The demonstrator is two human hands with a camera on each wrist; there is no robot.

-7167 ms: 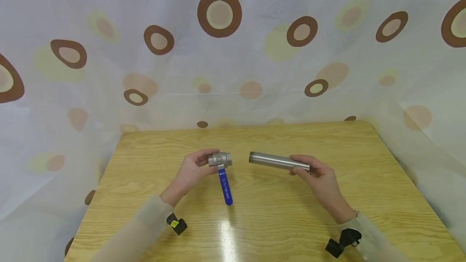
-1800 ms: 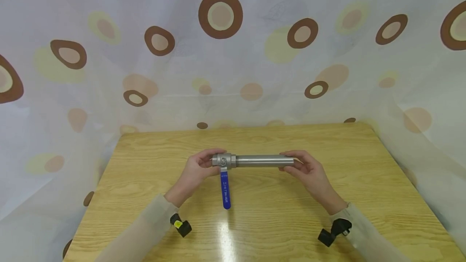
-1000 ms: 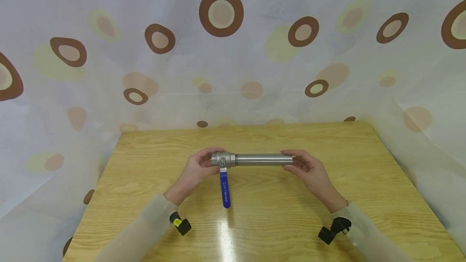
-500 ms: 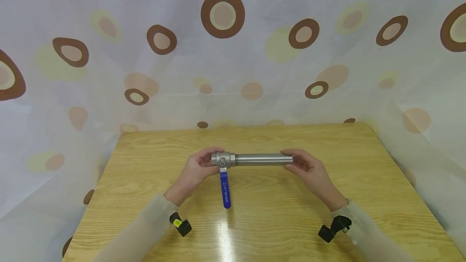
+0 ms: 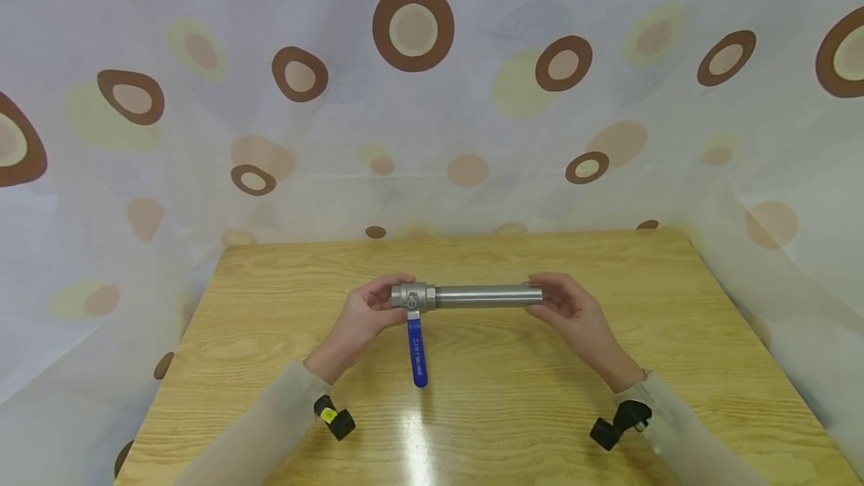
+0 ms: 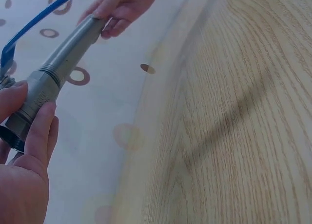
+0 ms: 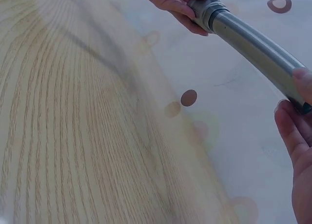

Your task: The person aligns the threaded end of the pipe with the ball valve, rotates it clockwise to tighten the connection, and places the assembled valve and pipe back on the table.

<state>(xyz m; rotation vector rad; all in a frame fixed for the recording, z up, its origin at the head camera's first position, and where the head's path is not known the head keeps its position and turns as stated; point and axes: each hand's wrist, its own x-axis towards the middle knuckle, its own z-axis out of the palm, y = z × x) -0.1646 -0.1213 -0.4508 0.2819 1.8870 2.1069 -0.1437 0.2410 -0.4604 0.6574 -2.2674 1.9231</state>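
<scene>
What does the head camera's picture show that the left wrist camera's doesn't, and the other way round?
Only the head view shows the left sleeve, the right sleeve, the black devices at both wrists and the free tip of the blue handle.

Only the left wrist view shows the dark opening at one end of the valve.

Both show the left grip holding the valve, the right grip holding the pipe, the wooden table and the spotted cloth.
</scene>
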